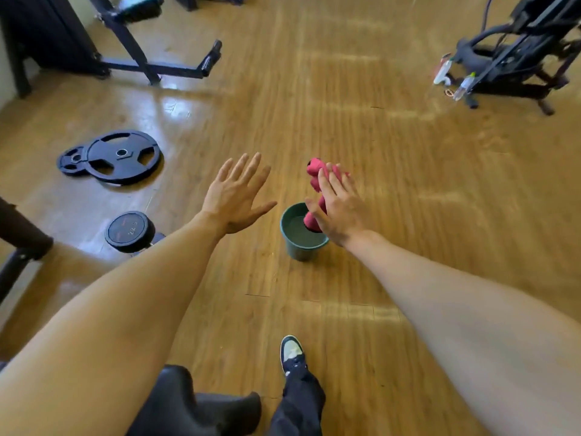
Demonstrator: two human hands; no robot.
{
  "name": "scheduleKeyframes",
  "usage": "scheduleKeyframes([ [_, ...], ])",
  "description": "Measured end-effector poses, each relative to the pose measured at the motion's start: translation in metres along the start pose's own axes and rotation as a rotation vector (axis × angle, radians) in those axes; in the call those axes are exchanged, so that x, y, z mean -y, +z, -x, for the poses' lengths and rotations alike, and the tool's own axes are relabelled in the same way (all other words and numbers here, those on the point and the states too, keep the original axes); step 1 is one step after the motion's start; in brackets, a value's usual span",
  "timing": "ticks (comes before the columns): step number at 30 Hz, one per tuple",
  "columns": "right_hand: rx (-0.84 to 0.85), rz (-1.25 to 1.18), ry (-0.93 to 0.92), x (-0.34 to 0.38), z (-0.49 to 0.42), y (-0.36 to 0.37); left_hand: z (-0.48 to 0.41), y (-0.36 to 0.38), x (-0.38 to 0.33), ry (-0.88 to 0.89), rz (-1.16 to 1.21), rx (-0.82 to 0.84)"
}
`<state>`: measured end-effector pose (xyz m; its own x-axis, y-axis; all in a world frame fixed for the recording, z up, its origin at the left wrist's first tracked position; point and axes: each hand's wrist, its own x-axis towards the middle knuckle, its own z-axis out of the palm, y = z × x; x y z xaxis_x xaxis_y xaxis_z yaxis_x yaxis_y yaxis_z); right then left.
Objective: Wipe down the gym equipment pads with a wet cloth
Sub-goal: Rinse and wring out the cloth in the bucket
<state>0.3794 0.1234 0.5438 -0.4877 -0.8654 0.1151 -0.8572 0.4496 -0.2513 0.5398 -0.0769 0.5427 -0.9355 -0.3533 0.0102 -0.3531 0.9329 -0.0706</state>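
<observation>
Our left hand [234,196] spreads its fingers wide, holding nothing. Just right of them, a twisted, nubby red cloth [317,180] lies against the straight fingers of our right hand [339,210], its tail dipping into the round green bucket [300,248] below.

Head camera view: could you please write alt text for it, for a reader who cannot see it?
A twisted pink cloth hangs from the person's right hand over a green bucket on a wooden gym floor. The left hand is spread open beside it; weight plates lie to the left.
</observation>
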Motion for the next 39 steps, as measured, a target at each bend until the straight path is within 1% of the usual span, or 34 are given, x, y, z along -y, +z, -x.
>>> scheduleKeyframes([
  [4, -0.008, -0.06, -0.043, -0.053, -0.056, 0.047, -0.072, 0.053, -0.01, -0.014, 0.025, 0.058],
  [7, -0.022, -0.116, -0.085, -0.089, -0.08, 0.077, -0.115, 0.081, -0.024, -0.004, 0.066, 0.11],
  [10, 0.022, -0.136, -0.114, -0.127, -0.099, 0.107, -0.153, 0.11, -0.037, -0.018, 0.108, 0.131],
  [13, 0.112, -0.152, -0.093, -0.159, -0.12, 0.147, -0.181, 0.156, -0.048, -0.036, 0.148, 0.171],
  [16, 0.203, -0.155, -0.137, -0.191, -0.138, 0.205, -0.198, 0.22, -0.058, -0.076, 0.19, 0.233],
  [19, 0.318, -0.213, -0.182, -0.223, -0.151, 0.271, -0.212, 0.291, -0.071, -0.125, 0.214, 0.309],
  [21, 0.382, -0.265, -0.19, -0.242, -0.159, 0.314, -0.228, 0.334, -0.076, -0.138, 0.222, 0.34],
  [23, 0.467, -0.302, -0.209, -0.257, -0.166, 0.354, -0.241, 0.376, -0.083, -0.187, 0.225, 0.361],
  [26, 0.6, -0.358, -0.234, -0.277, -0.179, 0.423, -0.261, 0.444, -0.09, -0.272, 0.325, 0.431],
  [27, 0.631, -0.361, -0.245, -0.283, -0.184, 0.445, -0.267, 0.468, -0.091, -0.273, 0.366, 0.462],
  [28, 0.661, -0.356, -0.254, -0.289, -0.188, 0.468, -0.27, 0.492, -0.092, -0.23, 0.394, 0.497],
  [30, 0.721, -0.324, -0.265, -0.3, -0.197, 0.51, -0.272, 0.536, -0.091, -0.07, 0.389, 0.528],
  [31, 0.755, -0.319, -0.261, -0.303, -0.201, 0.527, -0.271, 0.553, -0.093, -0.04, 0.374, 0.529],
  [32, 0.784, -0.314, -0.256, -0.306, -0.205, 0.541, -0.271, 0.569, -0.094, -0.071, 0.359, 0.525],
  [34, 0.794, -0.25, -0.298, -0.314, -0.215, 0.569, -0.276, 0.597, -0.1, -0.111, 0.197, 0.55],
  [36, 0.807, -0.143, -0.369, -0.321, -0.228, 0.593, -0.286, 0.617, -0.105, -0.143, 0.078, 0.657],
  [39, 0.935, 0.052, -0.439, -0.328, -0.246, 0.619, -0.306, 0.638, -0.104, -0.143, 0.072, 0.759],
])
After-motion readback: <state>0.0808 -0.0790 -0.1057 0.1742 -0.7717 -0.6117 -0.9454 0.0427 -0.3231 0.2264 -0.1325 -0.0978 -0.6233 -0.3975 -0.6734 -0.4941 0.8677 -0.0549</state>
